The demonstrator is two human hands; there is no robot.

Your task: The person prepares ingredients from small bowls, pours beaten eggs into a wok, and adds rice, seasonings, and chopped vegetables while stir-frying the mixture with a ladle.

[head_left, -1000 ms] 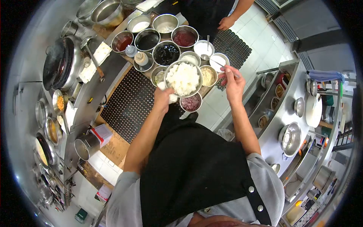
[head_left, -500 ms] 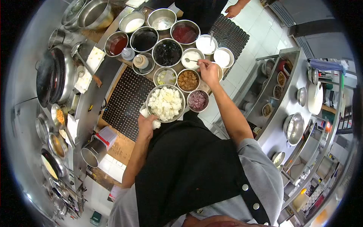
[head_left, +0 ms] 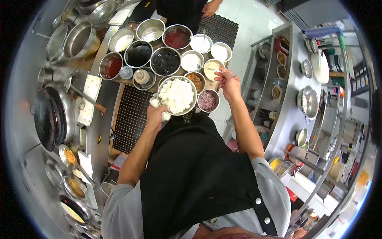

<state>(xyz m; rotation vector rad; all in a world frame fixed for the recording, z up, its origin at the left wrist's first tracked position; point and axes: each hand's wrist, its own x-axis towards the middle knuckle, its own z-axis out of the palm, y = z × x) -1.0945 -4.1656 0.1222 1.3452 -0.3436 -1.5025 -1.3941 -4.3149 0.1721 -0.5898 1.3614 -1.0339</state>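
My left hand (head_left: 155, 116) grips a metal bowl (head_left: 195, 100) heaped with white rice (head_left: 176, 95). A white cloth (head_left: 166, 116) is bunched between hand and bowl. In my right hand (head_left: 230, 82) is a spoon (head_left: 215, 70), pinched by the fingers over a tub (head_left: 205, 74) of pale yellow, finely chopped food. Around these stand a tub of chopped purple onion (head_left: 208, 100), one of brown chunks (head_left: 196, 81) and one of white powder (head_left: 191, 62). The rice bowl partly covers another tub behind it.
Several tubs with dark liquid (head_left: 139, 54), red sauce (head_left: 110, 66) and white contents stand beyond, beside squeeze bottles (head_left: 141, 76). A wok (head_left: 63, 113) and a ladle (head_left: 85, 94) are left. Shelving (head_left: 284, 99) runs along the right. Another person's hand (head_left: 211, 8) shows at the top.
My right hand has moved the spoon from the white powder tub to the pale yellow tub. The rice bowl now covers the tub with green pieces. The whole view has shifted.
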